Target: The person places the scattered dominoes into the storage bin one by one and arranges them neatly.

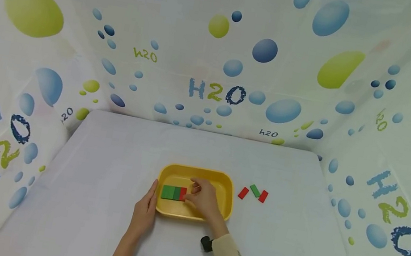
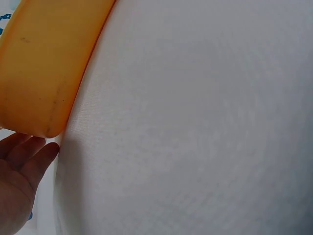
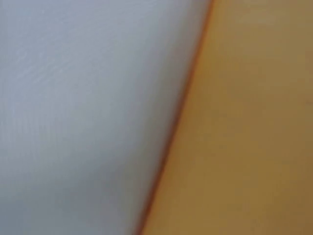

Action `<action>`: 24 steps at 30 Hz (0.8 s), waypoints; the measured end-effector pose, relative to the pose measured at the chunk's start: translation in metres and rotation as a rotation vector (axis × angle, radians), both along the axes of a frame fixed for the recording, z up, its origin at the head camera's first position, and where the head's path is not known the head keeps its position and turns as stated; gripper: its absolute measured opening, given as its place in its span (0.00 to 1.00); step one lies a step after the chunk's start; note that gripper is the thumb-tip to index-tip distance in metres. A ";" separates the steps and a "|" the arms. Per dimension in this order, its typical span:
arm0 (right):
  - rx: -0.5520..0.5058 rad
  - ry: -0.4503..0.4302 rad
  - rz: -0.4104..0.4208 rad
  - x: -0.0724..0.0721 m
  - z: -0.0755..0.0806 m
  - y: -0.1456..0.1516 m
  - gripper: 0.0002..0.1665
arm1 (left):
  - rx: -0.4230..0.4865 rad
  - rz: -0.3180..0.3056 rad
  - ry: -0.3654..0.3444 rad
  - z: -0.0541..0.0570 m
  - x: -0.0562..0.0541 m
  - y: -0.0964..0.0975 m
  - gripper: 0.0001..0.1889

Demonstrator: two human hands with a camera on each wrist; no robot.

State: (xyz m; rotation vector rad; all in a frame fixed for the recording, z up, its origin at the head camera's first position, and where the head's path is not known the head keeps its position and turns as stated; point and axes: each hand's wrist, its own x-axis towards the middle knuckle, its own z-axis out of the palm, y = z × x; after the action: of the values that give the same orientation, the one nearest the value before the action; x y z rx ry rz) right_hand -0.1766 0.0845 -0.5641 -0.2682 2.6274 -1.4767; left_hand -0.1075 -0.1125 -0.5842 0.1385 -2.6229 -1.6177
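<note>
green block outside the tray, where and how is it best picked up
Pinch the green block across its long edges near the far end, probably from above: it lies slanted, its near end close to the rightmost red block, the far end clearer.

The left hand [image 1: 144, 209] rests its extended fingers against a yellow rectangular plastic tray with rounded corners [image 1: 190, 216]. Over the tray, the right hand [image 1: 204, 196] has its thumb at a flat red rectangular block [image 1: 183, 191], which ends a row of flat green rectangular blocks [image 1: 170, 193] to that hand's left. To its right, two loose red rectangular blocks [image 1: 243, 193] flank a loose green rectangular block [image 1: 255, 190] on the white desk [image 1: 110, 162].
</note>
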 end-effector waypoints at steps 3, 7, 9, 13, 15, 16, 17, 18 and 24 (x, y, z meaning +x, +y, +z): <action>-0.043 0.021 -0.018 0.004 0.009 0.009 0.32 | -0.008 0.004 0.012 -0.001 0.000 0.001 0.25; -0.080 0.086 -0.020 0.010 0.025 0.026 0.32 | -0.009 0.009 0.010 -0.001 -0.001 0.001 0.25; -0.088 0.128 -0.031 0.011 0.034 0.036 0.32 | -0.004 0.011 0.001 -0.001 -0.001 0.001 0.25; -0.073 0.220 -0.087 0.010 0.049 0.059 0.32 | 0.003 0.013 -0.007 -0.001 -0.001 0.001 0.25; -0.060 0.256 -0.119 0.010 0.056 0.072 0.32 | 0.003 0.010 -0.005 -0.002 0.000 0.000 0.25; -0.059 0.277 -0.131 0.010 0.060 0.079 0.33 | 0.003 0.008 -0.003 -0.002 0.000 0.000 0.25; -0.060 0.299 -0.145 0.009 0.064 0.086 0.34 | 0.002 0.008 -0.003 -0.002 0.000 0.000 0.25; -0.056 0.320 -0.159 0.009 0.067 0.093 0.34 | 0.002 0.008 -0.001 -0.003 0.000 0.000 0.25; 0.028 0.350 -0.266 0.006 0.072 0.134 0.39 | -0.001 0.008 0.001 -0.003 0.000 0.000 0.25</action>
State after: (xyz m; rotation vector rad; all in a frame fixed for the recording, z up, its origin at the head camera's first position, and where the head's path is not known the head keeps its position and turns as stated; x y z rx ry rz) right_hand -0.1709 0.2189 -0.4921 -0.1957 3.0609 -1.5946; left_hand -0.1077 -0.1125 -0.5875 0.1477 -2.6187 -1.6133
